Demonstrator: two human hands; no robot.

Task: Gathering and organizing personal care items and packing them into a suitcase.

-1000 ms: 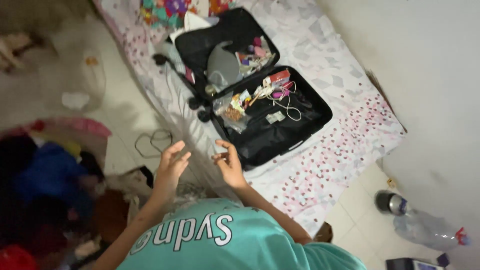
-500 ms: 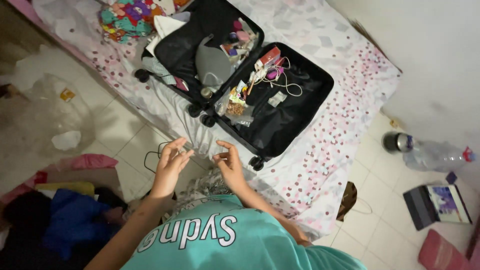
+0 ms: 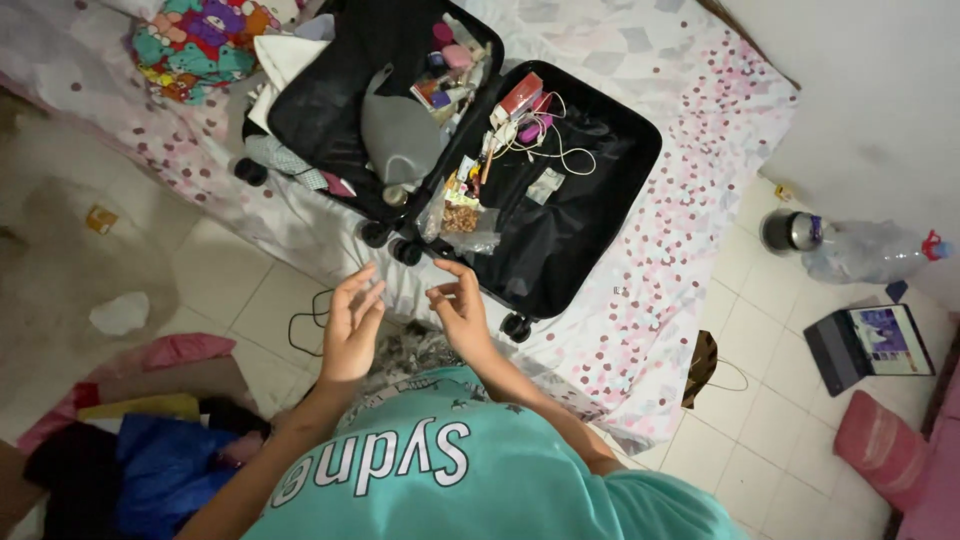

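Observation:
My left hand [image 3: 352,320] and my right hand [image 3: 460,310] are raised in front of my teal shirt, palms turned toward each other and fingers loosely spread. I see nothing in either hand. Just beyond them an open black suitcase [image 3: 620,130] lies on a bed with a dotted sheet [image 3: 690,230]. My right hand is nearest the suitcase's front wheels and a clear bag of snacks [image 3: 460,215]. Inside are a grey pouch [image 3: 400,135], a red box [image 3: 520,95], a white cable [image 3: 555,150] and small toiletries.
On the tiled floor to the right stand a plastic bottle [image 3: 870,250], a metal cup [image 3: 790,230], a lit tablet [image 3: 870,345] and a pink cushion [image 3: 885,450]. A clothes pile [image 3: 160,460] lies lower left. A black cord [image 3: 305,320] runs near the bed.
The view has swung so the suitcase sits higher and more central. My hands rose slightly and their fingers spread; a second ago the fingertips were closer together.

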